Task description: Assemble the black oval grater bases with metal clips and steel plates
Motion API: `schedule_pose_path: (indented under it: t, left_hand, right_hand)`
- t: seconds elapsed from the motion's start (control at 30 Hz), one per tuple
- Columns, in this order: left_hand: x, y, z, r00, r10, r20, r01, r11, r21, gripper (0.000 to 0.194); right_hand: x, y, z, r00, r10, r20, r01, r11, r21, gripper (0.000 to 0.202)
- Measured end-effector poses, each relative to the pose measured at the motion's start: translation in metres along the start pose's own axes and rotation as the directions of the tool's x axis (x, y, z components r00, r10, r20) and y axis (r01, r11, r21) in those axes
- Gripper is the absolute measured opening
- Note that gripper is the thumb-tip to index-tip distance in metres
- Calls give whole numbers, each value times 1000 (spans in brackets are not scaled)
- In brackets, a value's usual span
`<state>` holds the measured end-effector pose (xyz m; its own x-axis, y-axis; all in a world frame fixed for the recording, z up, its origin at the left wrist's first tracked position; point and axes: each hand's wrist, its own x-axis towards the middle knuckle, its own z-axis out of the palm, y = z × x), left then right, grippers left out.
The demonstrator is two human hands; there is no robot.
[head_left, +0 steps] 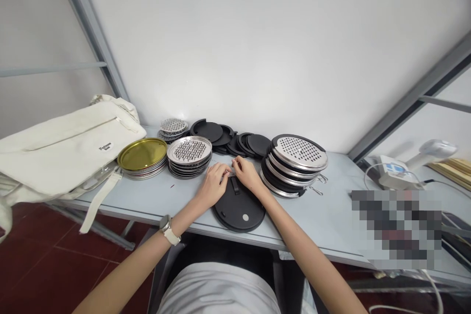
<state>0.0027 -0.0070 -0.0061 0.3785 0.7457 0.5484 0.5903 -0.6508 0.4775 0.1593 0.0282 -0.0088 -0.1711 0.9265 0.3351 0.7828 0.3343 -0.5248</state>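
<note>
A black round disc (239, 208) lies at the table's front edge, with a small strap near its top and a pale round spot lower down. At its far edge, the fingers of my left hand (215, 184) and my right hand (245, 171) are closed around a small metal wire piece (231, 173), mostly hidden by the fingertips. To the right stands a tall stack of black and silver discs (294, 167), with a perforated plate on top and wire loops sticking out. Left of my hands is a stack of grater plates (189, 157).
Gold-topped round plates (143, 154) stand at the left beside a cream bag (69, 142). Black discs (221, 137) and small perforated plates (173, 126) lie along the wall. A white scanner (423, 157) and a blurred patch are at the right.
</note>
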Motion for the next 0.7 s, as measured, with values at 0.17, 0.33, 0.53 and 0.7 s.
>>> schedule_pose_path:
  t: [0.17, 0.33, 0.53, 0.7]
  left_hand:
    - [0, -1, 1, 1000, 0, 30, 0, 1000, -16, 11]
    - [0, -1, 2, 1000, -9, 23, 10, 999, -49, 11]
    - [-1, -2, 3, 998, -70, -2, 69, 993, -91, 22]
    - [-1, -2, 3, 997, -72, -9, 70, 991, -110, 26]
  right_hand:
    - [1, 1, 3, 999, -43, 20, 42, 999, 10, 25]
    - [1, 2, 3, 995, -87, 42, 87, 996, 16, 22]
    - [1, 2, 3, 988, -139, 75, 136, 990, 34, 19]
    - [1, 3, 3, 987, -142, 76, 140, 989, 37, 21]
